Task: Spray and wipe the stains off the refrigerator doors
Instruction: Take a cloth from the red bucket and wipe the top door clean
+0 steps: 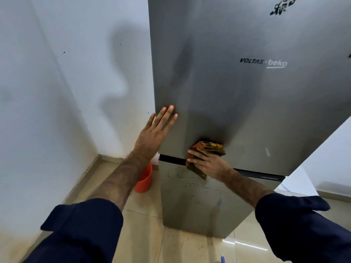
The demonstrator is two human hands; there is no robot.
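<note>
A tall grey refrigerator fills the right half of the view, with an upper door (247, 92) and a lower door (199, 205). My left hand (153, 133) lies flat with straight fingers against the upper door's left edge. My right hand (207, 164) presses a crumpled orange and olive cloth (209, 147) against the bottom of the upper door, at the gap between the doors. Dark streaks and specks (199, 185) mark the top of the lower door. A black scribble (283, 5) sits near the top of the upper door. A blue object (222, 259) shows at the bottom edge.
A white wall (57, 92) stands to the left and meets the beige tiled floor (144, 234). A red bucket (145, 179) sits on the floor beside the refrigerator's left side. Another white surface (326, 158) is to the right.
</note>
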